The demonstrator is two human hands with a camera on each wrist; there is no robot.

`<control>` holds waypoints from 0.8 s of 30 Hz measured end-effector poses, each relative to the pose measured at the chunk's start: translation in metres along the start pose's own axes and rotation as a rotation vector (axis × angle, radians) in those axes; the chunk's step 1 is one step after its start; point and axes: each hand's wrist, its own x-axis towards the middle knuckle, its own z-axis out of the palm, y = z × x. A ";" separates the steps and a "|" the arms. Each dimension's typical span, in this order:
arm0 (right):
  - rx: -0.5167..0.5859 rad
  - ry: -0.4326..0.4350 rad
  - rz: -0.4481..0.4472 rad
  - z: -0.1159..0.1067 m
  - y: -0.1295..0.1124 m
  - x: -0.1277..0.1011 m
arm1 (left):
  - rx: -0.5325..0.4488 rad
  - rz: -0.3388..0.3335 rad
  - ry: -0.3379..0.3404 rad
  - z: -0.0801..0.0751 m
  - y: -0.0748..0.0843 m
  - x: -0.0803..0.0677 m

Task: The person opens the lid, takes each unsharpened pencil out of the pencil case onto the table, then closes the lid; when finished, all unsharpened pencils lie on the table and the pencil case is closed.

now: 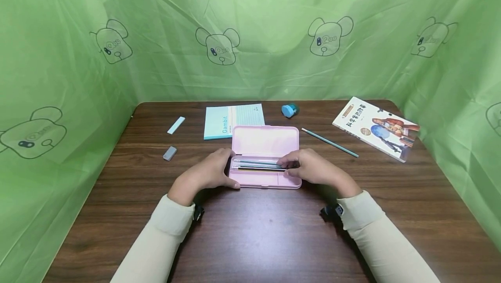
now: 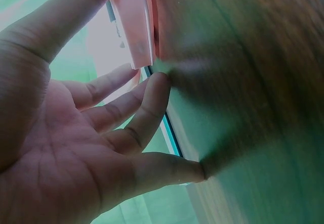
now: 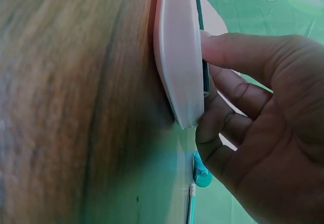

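Both hands flank the open pink pencil case (image 1: 266,161) at frame centre: left hand (image 1: 209,174) rests open against its end, right hand (image 1: 309,168) seemingly pinches the pencils (image 1: 258,164) inside.

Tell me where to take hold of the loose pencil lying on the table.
Pinch the pencil at mid-shaft from above: it lies flat and alone on the table, between the pink case and the book, with bare wood on both sides.
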 end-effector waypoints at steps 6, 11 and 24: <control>-0.014 -0.010 -0.004 0.000 0.000 0.000 | -0.006 -0.007 -0.002 0.000 0.000 -0.001; -0.017 -0.012 -0.002 0.000 0.000 0.000 | -0.002 -0.004 -0.002 -0.001 0.001 -0.001; 0.199 0.056 0.082 -0.007 0.016 -0.001 | 0.002 -0.006 0.002 0.002 -0.001 0.000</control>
